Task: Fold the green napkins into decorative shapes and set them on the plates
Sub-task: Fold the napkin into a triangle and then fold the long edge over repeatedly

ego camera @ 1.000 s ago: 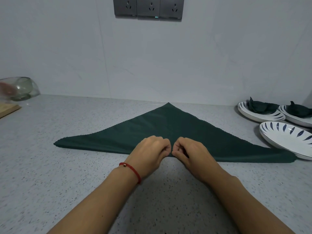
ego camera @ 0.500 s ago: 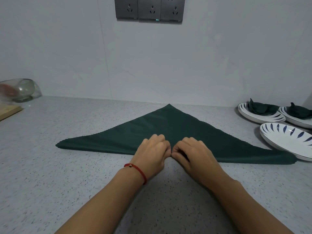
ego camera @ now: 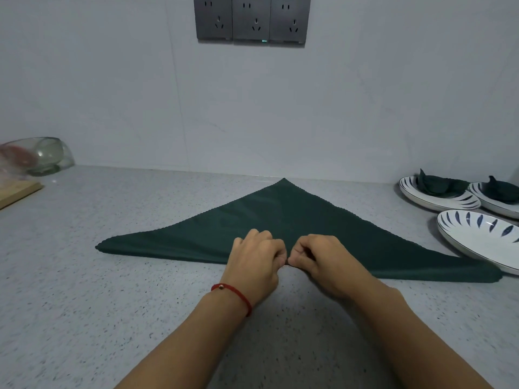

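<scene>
- Nothing much has moved since a moment ago: both hands stay at the middle of the near edge of the napkin (ego camera: 280, 220), and the cloth lies in the same big triangle.
- Left hand (ego camera: 257, 265) has its fingers curled and pinches the near folded edge of the napkin.
- Right hand (ego camera: 323, 262) does the same just beside it, fingers curled on that same edge. The two hands touch at the knuckles.
- A red string bracelet (ego camera: 236, 294) sits on the left wrist.
- The green napkin lies flat on the gray counter (ego camera: 112, 304). Its tip points far, toward the wall, and its long side is near the person.
- The right corner of the napkin reaches the rim of a white plate with blue marks (ego camera: 483, 237), which is bare on top.
- Far behind it on the right are two more plates. One plate (ego camera: 429, 196) has a folded napkin (ego camera: 438, 183) on it, and the other plate (ego camera: 494, 204) has a second folded napkin (ego camera: 502, 189) on it.
- On the far left is a glass bowl (ego camera: 42, 154) with something red inside, and a wooden board (ego camera: 16, 190) near it.
- Three gray wall sockets (ego camera: 252, 19) are up on the wall.
</scene>
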{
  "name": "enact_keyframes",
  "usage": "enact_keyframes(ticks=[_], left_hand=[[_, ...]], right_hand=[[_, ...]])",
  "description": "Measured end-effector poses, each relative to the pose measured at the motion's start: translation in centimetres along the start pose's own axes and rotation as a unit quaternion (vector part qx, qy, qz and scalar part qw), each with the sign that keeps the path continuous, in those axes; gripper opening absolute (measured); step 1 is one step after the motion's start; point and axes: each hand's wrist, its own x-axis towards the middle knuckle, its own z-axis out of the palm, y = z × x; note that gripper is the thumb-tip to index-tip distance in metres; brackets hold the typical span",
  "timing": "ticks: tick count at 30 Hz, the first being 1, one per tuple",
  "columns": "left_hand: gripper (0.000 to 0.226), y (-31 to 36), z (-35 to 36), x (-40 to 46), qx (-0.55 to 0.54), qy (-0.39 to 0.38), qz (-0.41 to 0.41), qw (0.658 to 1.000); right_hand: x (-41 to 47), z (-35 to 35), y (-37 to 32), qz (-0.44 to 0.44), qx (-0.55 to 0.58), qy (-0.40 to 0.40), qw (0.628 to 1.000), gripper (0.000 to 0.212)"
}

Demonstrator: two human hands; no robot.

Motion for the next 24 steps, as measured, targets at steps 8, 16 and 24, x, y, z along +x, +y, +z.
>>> enact_keyframes(ticks=[8,16,24], left_hand=[[0.015,-0.2,-0.1,0.6,-0.069,-0.014,-0.025,0.997],[0.018,0.2,-1.0,0.7,0.05,-0.016,0.039,0.998],[0.018,0.2,0.3,1.0,0.033,-0.029,0.011,0.999]], right_hand=[[-0.5,0.6,0.4,-0.051,-0.008,0.053,0.997,0.014],[-0.2,0.4,0.2,-0.055,-0.042,0.048,0.996,0.015],[-0.8,0.6,0.2,-0.099,-0.098,0.063,0.988,0.017]])
